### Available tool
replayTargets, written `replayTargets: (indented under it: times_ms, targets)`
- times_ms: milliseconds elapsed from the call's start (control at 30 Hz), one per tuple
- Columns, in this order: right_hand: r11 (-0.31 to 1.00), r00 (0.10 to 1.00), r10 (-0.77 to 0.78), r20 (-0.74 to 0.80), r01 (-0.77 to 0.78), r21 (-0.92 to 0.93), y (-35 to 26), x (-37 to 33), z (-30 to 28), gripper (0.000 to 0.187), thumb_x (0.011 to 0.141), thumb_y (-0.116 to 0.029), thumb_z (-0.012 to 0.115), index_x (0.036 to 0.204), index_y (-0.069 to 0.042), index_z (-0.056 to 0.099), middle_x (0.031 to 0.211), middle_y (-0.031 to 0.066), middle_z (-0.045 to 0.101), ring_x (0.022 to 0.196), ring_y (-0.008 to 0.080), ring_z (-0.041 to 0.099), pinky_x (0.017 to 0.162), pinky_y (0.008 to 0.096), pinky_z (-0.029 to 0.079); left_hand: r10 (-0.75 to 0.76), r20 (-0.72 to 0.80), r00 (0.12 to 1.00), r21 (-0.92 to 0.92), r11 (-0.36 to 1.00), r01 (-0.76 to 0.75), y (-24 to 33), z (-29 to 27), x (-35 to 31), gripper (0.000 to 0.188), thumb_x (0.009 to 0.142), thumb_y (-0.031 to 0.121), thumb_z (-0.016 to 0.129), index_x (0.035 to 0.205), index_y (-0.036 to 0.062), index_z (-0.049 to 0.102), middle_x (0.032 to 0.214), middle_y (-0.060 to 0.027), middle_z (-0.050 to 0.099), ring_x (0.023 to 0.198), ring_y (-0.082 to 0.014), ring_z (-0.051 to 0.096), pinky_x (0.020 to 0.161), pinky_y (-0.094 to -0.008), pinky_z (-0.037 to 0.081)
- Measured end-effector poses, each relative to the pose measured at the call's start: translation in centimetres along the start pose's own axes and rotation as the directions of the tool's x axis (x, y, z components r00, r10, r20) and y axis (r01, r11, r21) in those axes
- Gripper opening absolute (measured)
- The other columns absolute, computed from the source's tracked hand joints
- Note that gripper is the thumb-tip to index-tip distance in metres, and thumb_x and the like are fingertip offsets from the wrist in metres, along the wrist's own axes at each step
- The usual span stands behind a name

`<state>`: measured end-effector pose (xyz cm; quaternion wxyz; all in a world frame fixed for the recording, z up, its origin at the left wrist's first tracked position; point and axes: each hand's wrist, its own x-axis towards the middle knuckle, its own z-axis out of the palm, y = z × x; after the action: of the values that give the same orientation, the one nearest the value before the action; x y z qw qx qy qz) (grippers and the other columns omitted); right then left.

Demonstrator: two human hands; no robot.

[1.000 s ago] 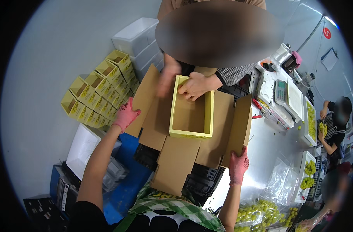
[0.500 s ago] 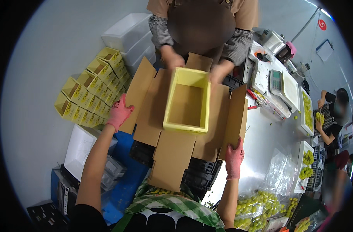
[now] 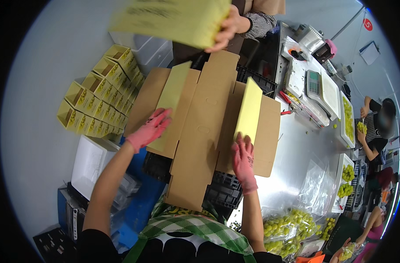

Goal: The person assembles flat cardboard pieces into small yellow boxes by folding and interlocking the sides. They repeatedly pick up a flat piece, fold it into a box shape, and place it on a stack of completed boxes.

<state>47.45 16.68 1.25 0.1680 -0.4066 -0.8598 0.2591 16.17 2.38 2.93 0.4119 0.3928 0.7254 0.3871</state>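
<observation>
A flat-spread brown cardboard carton [image 3: 204,127] lies in front of me, with two narrow yellow panels standing slanted on it. At its left side, my gloved left hand [image 3: 150,130] rests against the left yellow panel [image 3: 171,98], fingers stretched out. My right hand [image 3: 244,162], in a matching pink glove, has its extended fingers at the near end of the right yellow panel [image 3: 250,107]. Across from me, a co-worker's hand [image 3: 228,30] holds a blurred yellow box [image 3: 173,22] above the far left of the carton.
Black crates [image 3: 226,190] sit under the carton. Stacked yellow boxes [image 3: 92,96] and a white foam box [image 3: 90,162] stand left. The metal table [image 3: 292,149] at right bears a scale [image 3: 316,87], red-handled clippers [image 3: 285,105] and bagged green grapes [image 3: 287,228].
The co-worker's yellow box has risen from the carton toward the far left. Both my hands have moved inward from the outer flaps, and yellow panels now show beside them.
</observation>
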Motion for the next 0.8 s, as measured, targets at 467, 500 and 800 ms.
replayTargets:
  times_ms: [467,500,800]
  targets:
    - [0.675,0.852,0.502,0.150,-0.494,0.548,-0.8,3.3,-1.6,0.068,0.071,-0.029,0.079,0.120,0.001,0.044,0.110,0.0194,0.059,0.102,0.0295,0.058,0.088,0.0366,0.047,-0.253,-0.548,0.797,0.438,0.726,0.531,-1.1,2.1,2.6,0.095,0.062,0.056,0.077,0.128,0.0005,0.039,0.123,-0.0224,0.049,0.119,-0.0358,0.045,0.098,-0.0414,0.040]
    - [0.722,0.865,0.486,0.124,-0.477,0.501,-0.1,3.7,-1.0,0.062,0.071,-0.026,0.079,0.115,0.001,0.046,0.104,0.0155,0.061,0.095,0.0246,0.061,0.081,0.0339,0.050,-0.254,-0.467,0.847,0.381,0.806,0.452,-1.1,1.6,2.4,0.093,0.064,0.054,0.077,0.129,-0.0003,0.038,0.124,-0.0227,0.049,0.120,-0.0344,0.045,0.098,-0.0401,0.040]
    - [0.947,0.954,0.299,0.000,-0.296,0.126,-3.6,6.0,-3.5,0.051,0.073,-0.017,0.068,0.117,-0.002,0.048,0.104,0.0164,0.063,0.090,0.0347,0.064,0.079,0.0421,0.051,0.408,-0.263,0.874,0.773,0.631,-0.062,6.3,2.6,0.7,0.074,0.076,0.023,0.070,0.136,0.0098,0.028,0.140,-0.0262,0.034,0.102,-0.0342,0.059,0.079,-0.0385,0.051]
